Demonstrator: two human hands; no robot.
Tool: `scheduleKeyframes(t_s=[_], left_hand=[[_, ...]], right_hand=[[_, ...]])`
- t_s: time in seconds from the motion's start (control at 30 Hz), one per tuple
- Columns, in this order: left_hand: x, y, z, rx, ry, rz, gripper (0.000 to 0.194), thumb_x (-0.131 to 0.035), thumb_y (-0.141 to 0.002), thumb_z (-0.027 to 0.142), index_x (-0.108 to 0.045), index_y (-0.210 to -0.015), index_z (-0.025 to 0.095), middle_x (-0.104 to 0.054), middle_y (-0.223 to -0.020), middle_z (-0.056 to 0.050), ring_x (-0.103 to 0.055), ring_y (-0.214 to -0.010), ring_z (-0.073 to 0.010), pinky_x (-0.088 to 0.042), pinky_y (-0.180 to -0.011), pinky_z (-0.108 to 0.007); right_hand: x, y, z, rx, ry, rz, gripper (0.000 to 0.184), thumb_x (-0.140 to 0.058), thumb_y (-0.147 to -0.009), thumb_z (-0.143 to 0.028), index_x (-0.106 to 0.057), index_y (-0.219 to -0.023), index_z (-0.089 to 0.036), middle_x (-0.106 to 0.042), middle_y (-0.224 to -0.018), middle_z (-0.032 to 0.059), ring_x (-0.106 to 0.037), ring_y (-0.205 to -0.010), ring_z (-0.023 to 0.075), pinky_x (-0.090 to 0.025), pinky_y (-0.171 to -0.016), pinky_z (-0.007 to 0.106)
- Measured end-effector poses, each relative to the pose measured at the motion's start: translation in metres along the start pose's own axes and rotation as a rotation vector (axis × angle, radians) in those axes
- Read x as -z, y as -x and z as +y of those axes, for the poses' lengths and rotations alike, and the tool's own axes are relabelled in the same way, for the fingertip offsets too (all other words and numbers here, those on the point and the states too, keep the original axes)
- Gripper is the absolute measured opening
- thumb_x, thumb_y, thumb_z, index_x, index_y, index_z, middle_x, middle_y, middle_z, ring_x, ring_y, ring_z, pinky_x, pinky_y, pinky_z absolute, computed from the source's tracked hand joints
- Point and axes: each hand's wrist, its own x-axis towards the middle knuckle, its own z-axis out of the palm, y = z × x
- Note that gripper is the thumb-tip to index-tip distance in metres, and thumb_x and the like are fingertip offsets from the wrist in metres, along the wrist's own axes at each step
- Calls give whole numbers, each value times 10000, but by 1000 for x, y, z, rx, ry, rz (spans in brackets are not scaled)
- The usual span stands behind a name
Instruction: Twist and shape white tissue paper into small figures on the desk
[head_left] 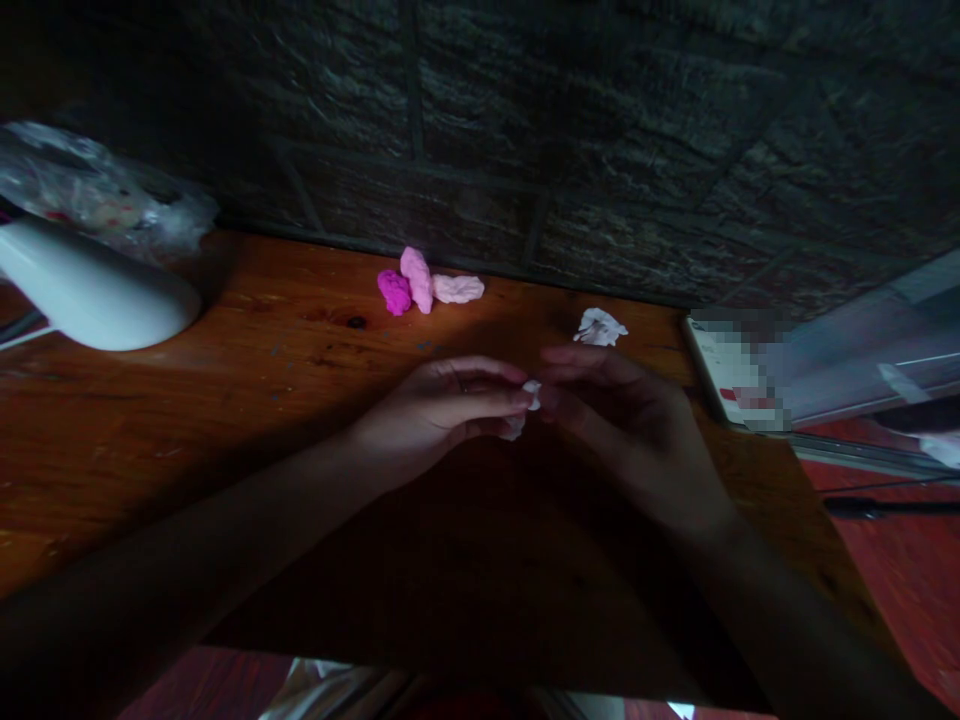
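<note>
Above the middle of the wooden table, my left hand (439, 400) pinches a small piece of soft white clay (532, 393) between thumb and fingers. A second pale bit hangs just below those fingertips; whether it joins the piece above, I cannot tell. Facing it from the right is my right hand (637, 430), its thumb and fingers apart, the thumb tip beside the white piece. Contact there is unclear in the dim light. Behind my hands lie lumps of clay: magenta (394, 292), pink (417, 280) and pale pink (459, 289), close together. A crumpled white lump (598, 327) lies farther right.
A white rounded lamp-like object (112, 295) stands at the left, with clear plastic wrapping (142, 205) behind it. At the right edge rests a phone (731, 370), partly pixelated. A dark brick-patterned wall (480, 130) borders the table's back. Red floor (892, 580) shows beyond the table.
</note>
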Motion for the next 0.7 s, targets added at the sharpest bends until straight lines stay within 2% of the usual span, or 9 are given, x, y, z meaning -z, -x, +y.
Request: scheduleKeyframes(t_s=[0.2, 0.37, 0.57, 0.7], left_hand=[[4, 2, -2, -78, -78, 18, 176, -864, -720, 168, -746, -852, 165, -786, -813, -28, -729, -722, -158, -582, -746, -310], [3, 3, -2, -165, -163, 23, 193, -873, -719, 178, -759, -874, 160, -793, -827, -40, -732, -706, -165, -586, -694, -292], [5, 2, -2, -160, -188, 40, 171, -846, -778, 242, -770, -916, 175, -786, -833, -31, -709, -692, -133, -582, -686, -262], [4, 2, -2, -168, -194, 28, 198, -848, -775, 237, -760, -940, 173, -789, -866, -39, -725, -717, -150, -590, -699, -278]], right_hand=[[-1, 1, 5, -5, -62, -29, 191, -790, -843, -203, -766, -1026, -251, -788, -926, -4, -752, -855, 134, -637, -822, 265], [0, 1, 4, -13, -55, -2, 174, -800, -838, -238, -775, -1009, -248, -794, -939, 9, -760, -866, 160, -647, -828, 311], [0, 0, 3, -11, -48, 38, 184, -820, -815, -225, -773, -989, -260, -783, -885, -7, -757, -816, 153, -658, -793, 305], [0, 0, 2, 7, -23, 34, 173, -808, -827, -232, -768, -992, -263, -784, -899, -7, -759, -836, 160, -658, -814, 322]])
